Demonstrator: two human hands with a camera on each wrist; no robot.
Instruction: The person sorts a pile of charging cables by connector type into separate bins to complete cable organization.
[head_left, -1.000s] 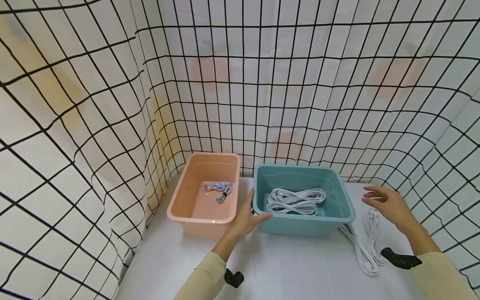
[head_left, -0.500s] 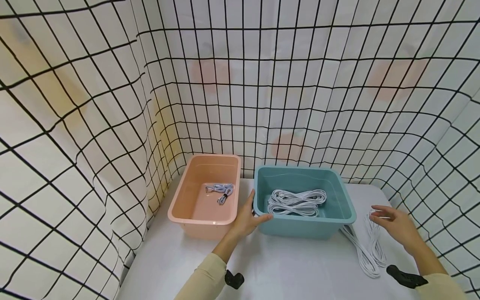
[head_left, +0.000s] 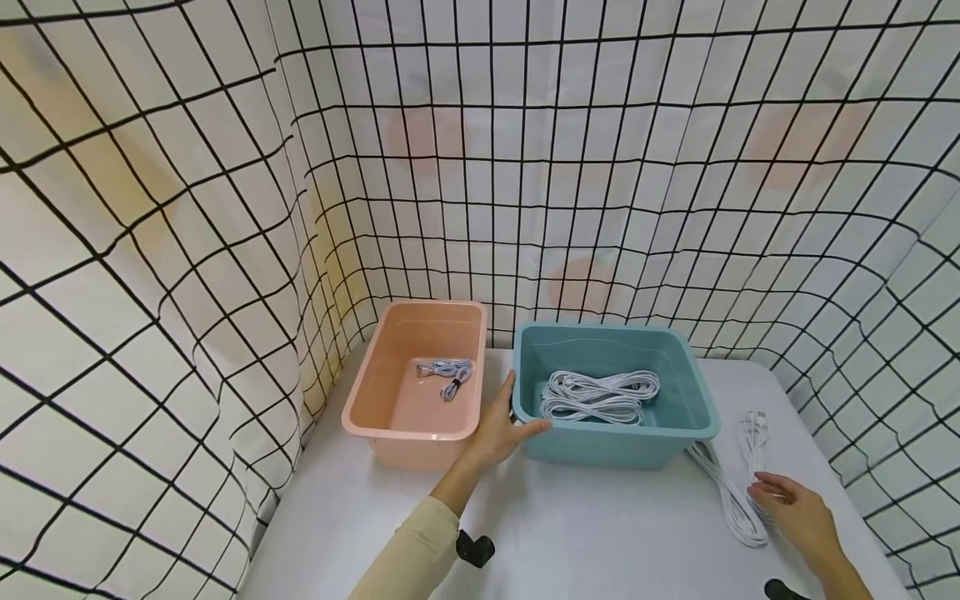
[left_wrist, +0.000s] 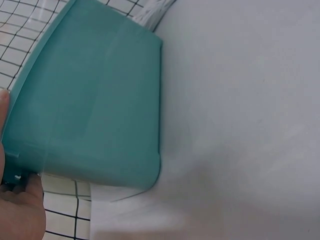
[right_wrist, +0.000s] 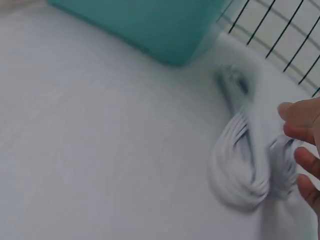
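My left hand [head_left: 493,432] grips the teal bin [head_left: 622,447] at its left front corner, with the thumb along the front rim and fingers on the left side. In the left wrist view, fingertips [left_wrist: 34,187] show under the rim. White coiled cables [head_left: 600,396] lie inside this bin. Over the table's right side, my right hand [head_left: 802,517] hovers with loosely bent fingers at the lower end of a white cable bundle [head_left: 753,437]. Left of it lies another white cable bundle [head_left: 727,500], its far end partly hidden by the bin. Nothing shows gripped in the right hand.
A peach bin [head_left: 412,452] stands left of the teal one, with thin light cables [head_left: 450,375] inside. Black grid netting [head_left: 585,208] over white sheeting surrounds the white table [head_left: 600,533] at the back and sides.
My right hand has moved toward me, from the far end of the right cable bundle down to its near end. The left hand stays at the teal bin's corner.
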